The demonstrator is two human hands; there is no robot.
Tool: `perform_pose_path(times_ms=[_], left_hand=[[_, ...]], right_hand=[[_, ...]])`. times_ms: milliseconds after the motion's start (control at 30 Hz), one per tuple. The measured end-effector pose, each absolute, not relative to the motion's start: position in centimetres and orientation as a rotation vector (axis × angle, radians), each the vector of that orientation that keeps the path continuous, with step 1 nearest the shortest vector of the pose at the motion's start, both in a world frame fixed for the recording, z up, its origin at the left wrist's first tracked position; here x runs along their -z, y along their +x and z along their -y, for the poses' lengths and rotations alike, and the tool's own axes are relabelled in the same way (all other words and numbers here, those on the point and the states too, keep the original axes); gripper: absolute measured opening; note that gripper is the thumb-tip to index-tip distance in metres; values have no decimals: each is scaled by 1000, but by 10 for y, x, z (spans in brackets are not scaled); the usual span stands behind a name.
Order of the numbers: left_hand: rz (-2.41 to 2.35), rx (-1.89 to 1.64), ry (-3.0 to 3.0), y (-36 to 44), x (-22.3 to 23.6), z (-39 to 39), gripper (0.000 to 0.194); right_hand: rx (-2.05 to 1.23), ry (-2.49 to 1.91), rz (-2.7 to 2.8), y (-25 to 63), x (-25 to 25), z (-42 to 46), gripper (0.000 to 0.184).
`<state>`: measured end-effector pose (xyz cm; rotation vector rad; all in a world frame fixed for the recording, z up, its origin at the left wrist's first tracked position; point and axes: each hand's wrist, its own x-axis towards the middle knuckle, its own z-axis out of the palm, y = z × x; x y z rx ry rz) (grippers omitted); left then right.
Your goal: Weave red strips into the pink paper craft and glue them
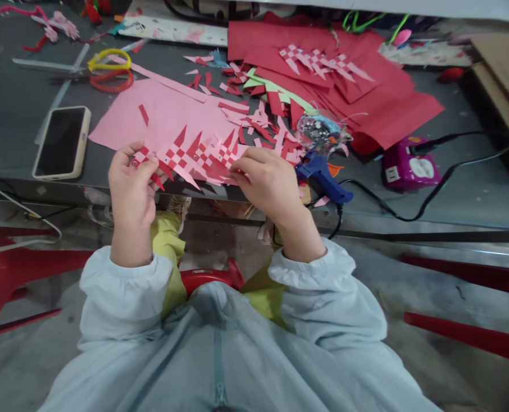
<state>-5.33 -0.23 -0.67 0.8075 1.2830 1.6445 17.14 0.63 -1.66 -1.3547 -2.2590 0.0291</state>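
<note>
Between the thumb and fingers of my left hand (130,186) is a small woven paper fish (166,169), red and pink with pointed tails and a round eye. Three similar checkered fish (178,157) lie in a row to its right, by the front edge of the pink paper sheet (130,114). My right hand (271,180) has its fingers pinched together at the right end of this row, close to the last fish (227,155). What its fingertips grip is too small and hidden to tell.
A blue glue gun (321,174) lies right of my right hand, its cord running past a purple box (411,166). Red sheets (392,109) with more woven fish (318,62) lie behind. Paper scraps (275,129), scissors (111,70) and a phone (62,142) are around.
</note>
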Motion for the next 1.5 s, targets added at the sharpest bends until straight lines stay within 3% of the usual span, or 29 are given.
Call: perform_pose_path(times_ms=[233, 467, 700, 967, 1500], left_hand=[[-1268, -1751, 809, -61, 9, -1, 41], [-1161, -1936, 1027, -62, 5, -2, 41], [-1252, -1948, 1134, -64, 1, -9, 43], [-1204, -1955, 1163, -66, 1, -11, 47], [-1219, -1962, 1123, -69, 0, -10, 42]], right_hand=[[-163, -1403, 2064, 201, 14, -12, 23], [-380, -1355, 2042, 192, 17, -15, 15], [-253, -1319, 2151, 178, 13, -9, 11], [-287, -1310, 2208, 172, 22, -15, 28], [-357, -1171, 2178, 174, 19, -18, 16]])
